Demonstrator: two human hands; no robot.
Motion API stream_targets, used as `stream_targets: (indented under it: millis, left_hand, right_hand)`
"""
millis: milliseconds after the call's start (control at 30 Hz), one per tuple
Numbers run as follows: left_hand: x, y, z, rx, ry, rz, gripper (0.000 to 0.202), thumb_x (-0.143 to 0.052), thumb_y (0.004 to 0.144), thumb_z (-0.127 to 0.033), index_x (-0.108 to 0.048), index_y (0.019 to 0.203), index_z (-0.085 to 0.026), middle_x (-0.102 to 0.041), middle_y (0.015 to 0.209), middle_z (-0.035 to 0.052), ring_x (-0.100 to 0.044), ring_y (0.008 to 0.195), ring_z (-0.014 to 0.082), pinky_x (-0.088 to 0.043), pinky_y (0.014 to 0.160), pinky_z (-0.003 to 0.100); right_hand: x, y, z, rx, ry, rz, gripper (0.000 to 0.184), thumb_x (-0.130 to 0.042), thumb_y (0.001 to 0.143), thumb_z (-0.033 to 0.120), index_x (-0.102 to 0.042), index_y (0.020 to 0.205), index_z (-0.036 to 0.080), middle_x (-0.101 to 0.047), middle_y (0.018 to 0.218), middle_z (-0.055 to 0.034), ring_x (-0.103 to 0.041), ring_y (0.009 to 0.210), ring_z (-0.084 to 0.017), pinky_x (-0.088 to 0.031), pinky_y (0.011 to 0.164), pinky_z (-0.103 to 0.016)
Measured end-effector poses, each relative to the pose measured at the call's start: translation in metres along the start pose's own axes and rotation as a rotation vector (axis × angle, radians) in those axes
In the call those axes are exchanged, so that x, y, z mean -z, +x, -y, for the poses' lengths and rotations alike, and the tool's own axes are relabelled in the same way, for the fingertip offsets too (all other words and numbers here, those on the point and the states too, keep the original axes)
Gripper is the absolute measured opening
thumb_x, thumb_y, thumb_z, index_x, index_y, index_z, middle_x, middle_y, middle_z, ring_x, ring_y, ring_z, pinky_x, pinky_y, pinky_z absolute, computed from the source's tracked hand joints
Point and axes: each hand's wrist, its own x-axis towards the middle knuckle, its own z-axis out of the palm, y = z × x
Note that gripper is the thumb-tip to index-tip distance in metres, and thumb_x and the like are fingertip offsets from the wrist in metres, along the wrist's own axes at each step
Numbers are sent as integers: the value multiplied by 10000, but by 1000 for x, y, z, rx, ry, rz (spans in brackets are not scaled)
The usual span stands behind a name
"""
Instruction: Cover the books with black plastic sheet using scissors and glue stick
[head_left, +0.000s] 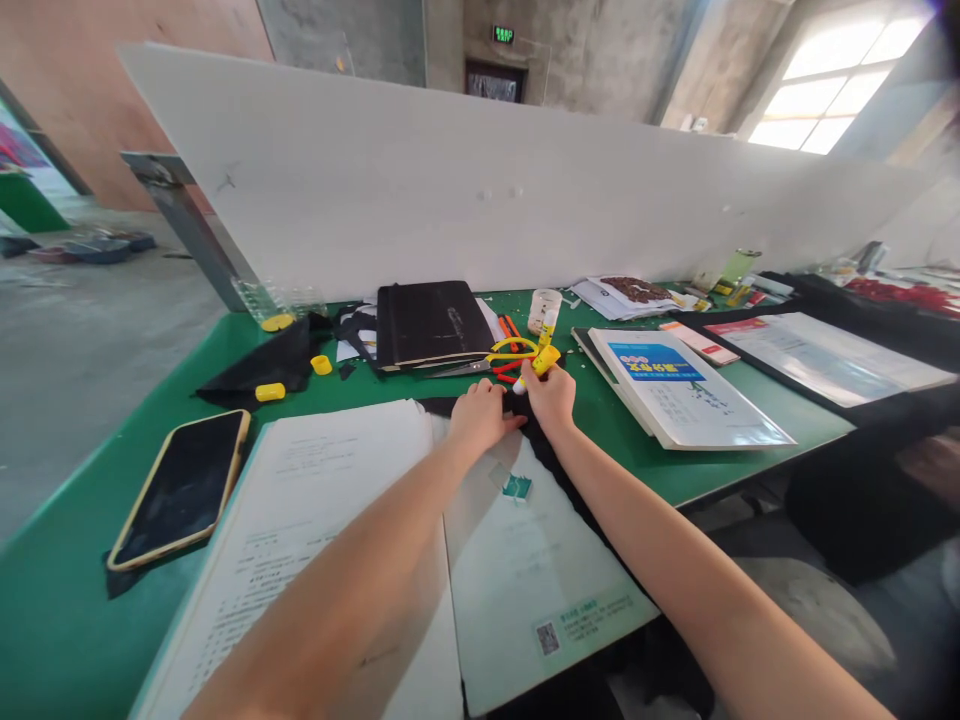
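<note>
My right hand (551, 396) is closed round a yellow and white glue stick (537, 364), its tip pointing down at a piece of black fabric (525, 408) on the green table (67, 620). My left hand (480, 414) rests knuckles up on the same fabric just left of the glue stick, fingers curled and pressing it down. Both forearms reach over an open booklet (517, 560) in front of me. Yellow-handled scissors (504, 354) lie just beyond my hands.
A phone (181, 488) lies face up at the left. A black notebook (427, 322), black cloth scraps (262, 368), yellow caps (270, 391) and a white jar (543, 307) sit farther back. Books (682, 388) and papers lie right. A white partition (465, 200) backs the table.
</note>
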Motion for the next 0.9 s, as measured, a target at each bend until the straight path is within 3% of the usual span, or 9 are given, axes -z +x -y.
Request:
stream_targets:
  millis: [200,433,567,667,800,900]
  left_hand:
    - [-3,0,1,-5,-11,-38,528,-629,764,-546,-565,1064,-117,-566,1007,118,-544,998,285,-458,795,356]
    - [3,-2,2,37,-69,-85,556,-690,721,-473,-517,1087,-91,-568,1061,134,-535,1022,265,-441,859,349]
    - [12,-10,2,18,63,-112,542,-632,733,-580,-582,1030,-129,-574,1091,146,-477,1112,308,-406,920,425]
    - [15,-18,0,-18,93,-75,599,-578,759,-622,-587,1106,-134,-549,1212,159,-399,1236,322,-300,1039,486]
    - [11,-27,-12,20,100,78,759,-427,840,-650,-429,1333,-73,-411,1406,210,-285,1350,344,-237,1067,568]
    - [7,-31,-23,11,129,139,834,-394,861,-637,-291,1413,-20,-289,1472,237,-220,1387,333,-230,1077,574]
  right_hand:
    - [-3,-1,5,142,-280,184,392,-457,836,524,-649,779,187,-671,696,-72,-603,654,-197,-346,565,-258]
    - [-10,-3,3,302,-204,239,383,-455,853,517,-614,775,178,-661,708,-61,-582,636,-172,-321,566,-250]
    - [-13,3,-3,199,-26,249,328,-524,805,489,-593,729,178,-628,636,-42,-559,596,-164,-322,551,-246]
    - [-15,13,-11,100,50,213,387,-508,791,537,-570,658,178,-612,604,-44,-561,593,-171,-334,540,-248]
    - [-15,25,-19,-11,125,158,485,-384,831,584,-593,701,166,-641,662,-57,-579,611,-171,-358,524,-241]
    - [-15,26,-19,-30,161,154,457,-420,814,570,-599,685,171,-645,658,-44,-580,616,-164,-363,532,-234]
